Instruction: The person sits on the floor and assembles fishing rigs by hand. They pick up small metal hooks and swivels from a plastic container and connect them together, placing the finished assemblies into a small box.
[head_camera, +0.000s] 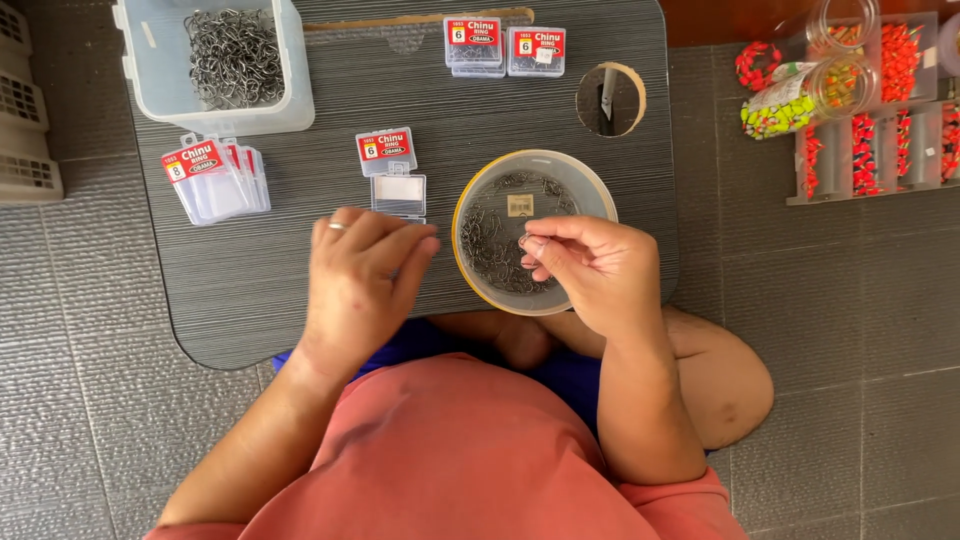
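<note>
A round clear dish (590, 190) with a yellow rim sits on the small grey lap table (300, 290) and holds several small metal fish hooks (490, 250). My right hand (590, 270) hovers over the dish, thumb and fingers pinched on a hook at its left tip. My left hand (360, 280) rests palm down on the table, a ring on one finger, fingertips just below a small open clear plastic box (397, 180) with a red label.
A white tub of metal hooks (235, 60) stands at the table's back left, a fan of small labelled packets (215, 180) beside it. Two shut little boxes (505, 48) lie at the back. Trays and jars of red and yellow floats (860, 100) sit on the floor, right.
</note>
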